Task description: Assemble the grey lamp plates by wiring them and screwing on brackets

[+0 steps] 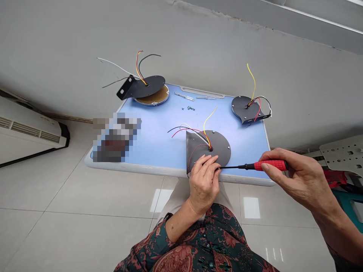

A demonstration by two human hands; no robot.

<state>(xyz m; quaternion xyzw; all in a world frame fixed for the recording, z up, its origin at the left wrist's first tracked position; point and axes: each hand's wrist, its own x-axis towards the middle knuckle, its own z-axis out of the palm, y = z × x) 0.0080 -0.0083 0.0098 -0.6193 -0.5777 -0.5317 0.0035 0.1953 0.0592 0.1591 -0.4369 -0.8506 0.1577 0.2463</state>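
Note:
A round black lamp plate (218, 145) with red, yellow, white and black wires lies at the near edge of a small blue table (159, 132). My left hand (202, 181) rests on the plate's near rim, fingers pinched together at the edge. My right hand (295, 175) grips a red-handled screwdriver (269, 165); its black shaft points left and its tip meets my left fingertips at the plate's rim.
Two more wired lamp units sit on the table, one at the back left (147, 88) and one at the right (246, 107). Several small screws (190, 108) and two metal pieces (184, 96) lie near the back. A white appliance (28, 132) stands left; tools (340, 177) lie right.

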